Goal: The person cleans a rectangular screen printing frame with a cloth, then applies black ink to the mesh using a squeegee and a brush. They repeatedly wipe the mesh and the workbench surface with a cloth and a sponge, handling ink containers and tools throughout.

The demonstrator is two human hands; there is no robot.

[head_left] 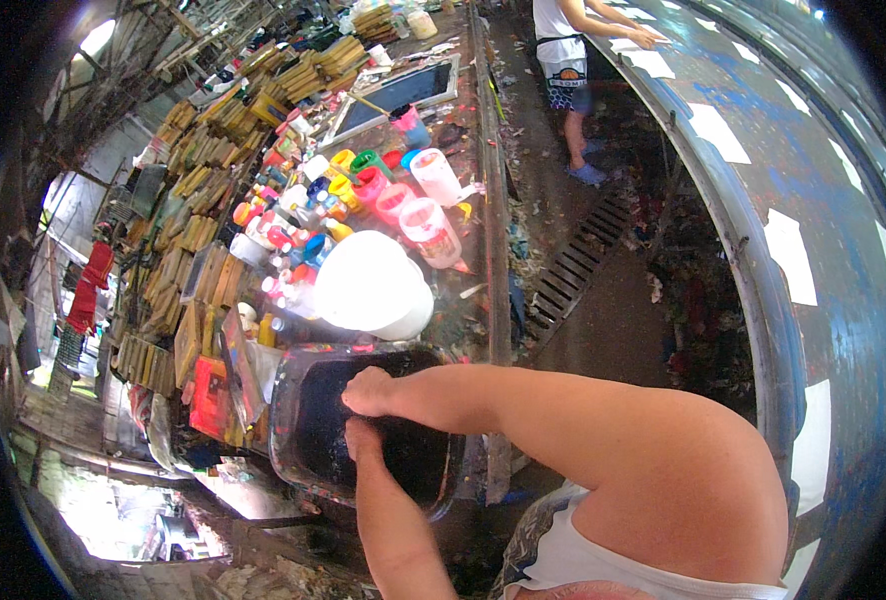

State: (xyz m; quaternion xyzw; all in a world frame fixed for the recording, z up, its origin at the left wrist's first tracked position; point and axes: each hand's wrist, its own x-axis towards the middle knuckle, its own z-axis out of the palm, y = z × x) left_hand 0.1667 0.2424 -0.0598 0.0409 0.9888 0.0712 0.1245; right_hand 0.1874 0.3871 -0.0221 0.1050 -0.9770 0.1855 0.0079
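My two hands are close together over a dark, paint-stained basin (pixel 281 425) with rounded corners. My right hand (pixel 368 391) reaches in from the right and is closed, its fingers curled in. My left hand (pixel 363 437) comes up from below and looks curled too, just nearer to me than the right. Whatever they grip, if anything, is lost against the basin's dark inside. A large white bucket (pixel 368 285) stands just beyond the basin, its top glaring in the light.
Open paint tubs, including a pink-stained one (pixel 430 232) and a green one (pixel 369 165), crowd the bench behind the bucket. Stacked wooden frames (pixel 178 235) line the left. A framed screen (pixel 403 95) lies farther back. Across the aisle, another person (pixel 563 60) stands at a long table (pixel 763 165) with white sheets.
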